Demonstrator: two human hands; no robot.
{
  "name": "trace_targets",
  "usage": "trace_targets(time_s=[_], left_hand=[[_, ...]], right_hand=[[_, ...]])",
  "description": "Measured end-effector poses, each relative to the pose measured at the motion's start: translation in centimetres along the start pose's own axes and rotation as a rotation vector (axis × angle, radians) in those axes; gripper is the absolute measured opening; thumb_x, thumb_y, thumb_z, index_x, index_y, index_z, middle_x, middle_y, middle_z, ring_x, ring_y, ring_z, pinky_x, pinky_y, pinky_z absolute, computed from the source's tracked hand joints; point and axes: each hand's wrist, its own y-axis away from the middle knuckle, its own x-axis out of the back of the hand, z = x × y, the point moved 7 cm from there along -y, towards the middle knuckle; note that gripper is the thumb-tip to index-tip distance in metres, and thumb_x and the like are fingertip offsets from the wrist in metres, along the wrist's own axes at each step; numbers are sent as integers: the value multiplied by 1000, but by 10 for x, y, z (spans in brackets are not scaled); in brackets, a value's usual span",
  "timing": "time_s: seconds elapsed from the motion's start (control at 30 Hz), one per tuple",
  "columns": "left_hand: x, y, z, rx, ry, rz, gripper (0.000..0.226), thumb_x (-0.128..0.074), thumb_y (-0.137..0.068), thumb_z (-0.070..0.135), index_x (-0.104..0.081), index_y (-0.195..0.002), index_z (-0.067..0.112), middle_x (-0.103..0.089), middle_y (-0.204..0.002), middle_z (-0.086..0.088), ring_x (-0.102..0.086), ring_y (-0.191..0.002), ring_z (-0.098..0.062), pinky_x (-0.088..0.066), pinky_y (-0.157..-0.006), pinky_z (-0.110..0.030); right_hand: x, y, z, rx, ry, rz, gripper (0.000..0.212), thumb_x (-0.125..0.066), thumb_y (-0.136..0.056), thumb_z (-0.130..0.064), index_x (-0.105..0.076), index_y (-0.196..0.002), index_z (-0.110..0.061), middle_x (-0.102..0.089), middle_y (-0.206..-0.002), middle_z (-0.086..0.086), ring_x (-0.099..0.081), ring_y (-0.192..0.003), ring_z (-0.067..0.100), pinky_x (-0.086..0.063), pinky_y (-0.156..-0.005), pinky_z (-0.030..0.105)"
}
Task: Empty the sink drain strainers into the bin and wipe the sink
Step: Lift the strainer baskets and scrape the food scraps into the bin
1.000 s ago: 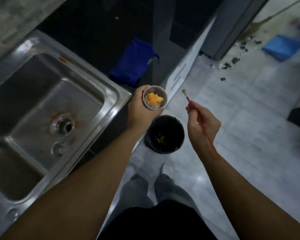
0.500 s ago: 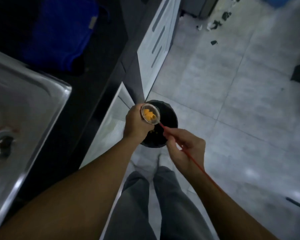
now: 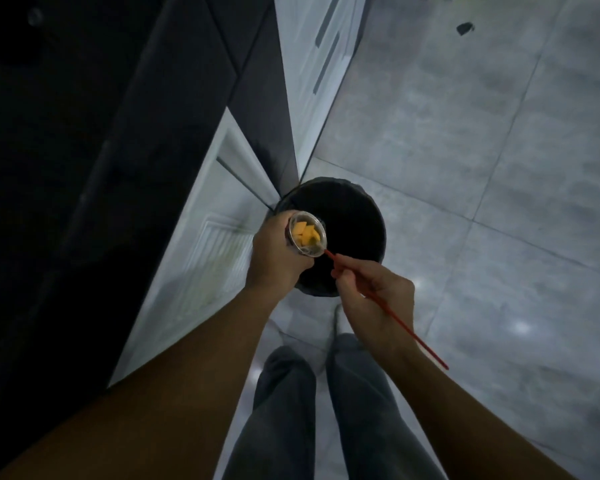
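My left hand (image 3: 277, 254) grips a round metal drain strainer (image 3: 307, 237) with orange food scraps inside, held tilted over the left rim of the black bin (image 3: 347, 216) on the floor. My right hand (image 3: 374, 299) pinches a thin red stick (image 3: 392, 311) whose tip touches the strainer's lower rim. The sink is out of view.
A dark countertop (image 3: 84, 168) fills the left side, with white cabinet doors (image 3: 201, 278) below it beside the bin. Grey floor tiles (image 3: 499, 168) spread to the right, with a dark scrap (image 3: 465, 28) on them. My legs (image 3: 326, 410) stand just behind the bin.
The view has swung right and down, so the sink has left the frame. Both hands came down over the bin, and the stick's tip has stayed at the strainer's rim.
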Motion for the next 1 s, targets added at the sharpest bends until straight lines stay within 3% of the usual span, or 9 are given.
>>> trace_targets(time_s=[0.17, 0.27, 0.4, 0.63, 0.83, 1.0], left_hand=[[-5, -3, -13, 10, -13, -1, 68, -93, -63, 13, -64, -124, 20, -69, -123, -1, -64, -115, -21, -57, -97, -43], [-8, -3, -15, 24, -39, -12, 71, -91, -65, 11, -61, -129, 18, -66, -127, -3, -61, -119, -23, -56, -99, -41], [-11, -5, -10, 21, -58, -30, 78, -91, -65, 9, -59, -135, 17, -64, -132, -5, -59, -123, -24, -54, -103, -44], [-10, -7, -4, -6, -96, -16, 78, -92, -66, 17, -58, -136, 17, -62, -133, -5, -58, -125, -23, -54, -103, -43], [-12, -10, -1, 13, -125, 1, 78, -93, -64, 13, -59, -135, 16, -62, -133, -7, -58, -125, -26, -53, -103, -45], [-17, -9, 2, -8, -147, -26, 77, -92, -65, 15, -59, -135, 17, -62, -132, -6, -58, -124, -24, -53, -103, -43]], right_hand=[[5, -4, 13, 20, -5, 76, 24, -65, -92, -9, -77, -109, -21, -73, -91, -18, -71, -82, 0, -55, -76, 9], [-3, -6, 6, 61, -24, -1, 25, -65, -91, -8, -77, -106, -24, -72, -89, -20, -71, -79, 2, -55, -72, 8], [-20, -11, 0, 46, -73, -118, 36, -63, -93, -7, -71, -99, -41, -72, -76, -14, -69, -68, 7, -54, -65, 7], [-5, -18, 7, 47, -61, -39, 29, -66, -91, -4, -75, -103, -29, -69, -73, -25, -70, -67, 4, -52, -65, 4], [14, -16, 19, 49, -47, 56, 24, -67, -91, -3, -77, -106, -18, -70, -79, -22, -71, -73, 2, -55, -73, 9], [2, -16, 14, 80, -71, -15, 25, -66, -91, -5, -78, -107, -20, -75, -87, -15, -72, -76, 7, -57, -75, 12]])
